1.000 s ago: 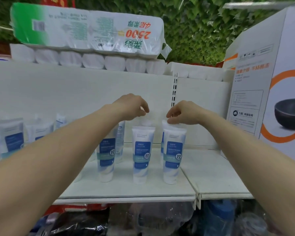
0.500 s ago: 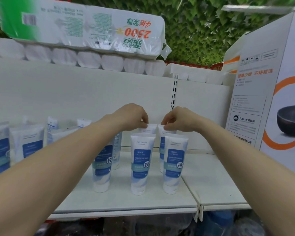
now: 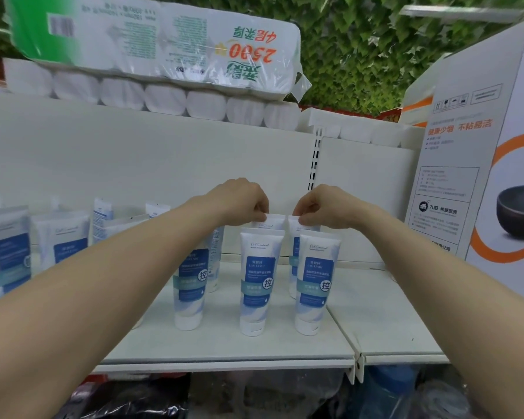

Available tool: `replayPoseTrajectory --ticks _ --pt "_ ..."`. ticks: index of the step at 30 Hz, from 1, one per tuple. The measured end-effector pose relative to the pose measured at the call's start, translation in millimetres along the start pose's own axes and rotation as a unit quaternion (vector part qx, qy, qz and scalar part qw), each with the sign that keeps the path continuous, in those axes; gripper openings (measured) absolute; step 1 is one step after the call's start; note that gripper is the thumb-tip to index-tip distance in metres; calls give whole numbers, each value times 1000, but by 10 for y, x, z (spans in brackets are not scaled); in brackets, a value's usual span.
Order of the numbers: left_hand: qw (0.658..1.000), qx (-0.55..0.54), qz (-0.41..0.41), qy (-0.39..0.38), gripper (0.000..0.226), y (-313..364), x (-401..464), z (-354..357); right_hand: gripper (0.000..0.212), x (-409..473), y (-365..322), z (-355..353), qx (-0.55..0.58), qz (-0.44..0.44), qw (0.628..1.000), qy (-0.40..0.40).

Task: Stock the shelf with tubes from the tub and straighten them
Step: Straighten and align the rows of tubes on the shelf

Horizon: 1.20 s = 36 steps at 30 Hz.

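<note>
Item: white-and-blue tubes, standing cap-down on the white shelf [image 3: 384,334]; three in the front row, among them the front middle tube [image 3: 259,282] and the front right tube [image 3: 313,282], with a second row close behind. The left hand [image 3: 239,201] pinches the flat crimped top of the rear middle tube [image 3: 272,221], and the right hand [image 3: 324,207] pinches that of the rear right tube [image 3: 295,222]. Handling, as judged: light, soft-walled, smooth and likely to tip on narrow caps; best held by the stiff crimp or low near the cap.
</note>
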<state>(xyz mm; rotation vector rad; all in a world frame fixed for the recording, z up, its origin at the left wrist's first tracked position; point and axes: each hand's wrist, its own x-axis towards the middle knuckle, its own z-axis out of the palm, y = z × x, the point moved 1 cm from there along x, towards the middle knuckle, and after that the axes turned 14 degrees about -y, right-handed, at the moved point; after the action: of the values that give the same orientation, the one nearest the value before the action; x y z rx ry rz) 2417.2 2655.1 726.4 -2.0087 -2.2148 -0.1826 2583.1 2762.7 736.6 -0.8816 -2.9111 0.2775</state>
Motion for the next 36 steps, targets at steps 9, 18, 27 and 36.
replayPoseTrajectory --ticks 9,18,27,36 --pt "1000 -7 -6 -4 23 -1 -20 23 17 25 2 4 -22 10 1000 -8" --pt "999 -26 -7 19 22 -49 -159 -93 17 -6 -84 -72 -13 -4 1000 -5" --pt "998 -31 10 47 22 -324 -475 -138 18 -31 -529 -21 -22 1 998 57" --pt "997 -10 29 68 24 -562 -754 -326 17 -173 -1046 0 -48 32 994 92"
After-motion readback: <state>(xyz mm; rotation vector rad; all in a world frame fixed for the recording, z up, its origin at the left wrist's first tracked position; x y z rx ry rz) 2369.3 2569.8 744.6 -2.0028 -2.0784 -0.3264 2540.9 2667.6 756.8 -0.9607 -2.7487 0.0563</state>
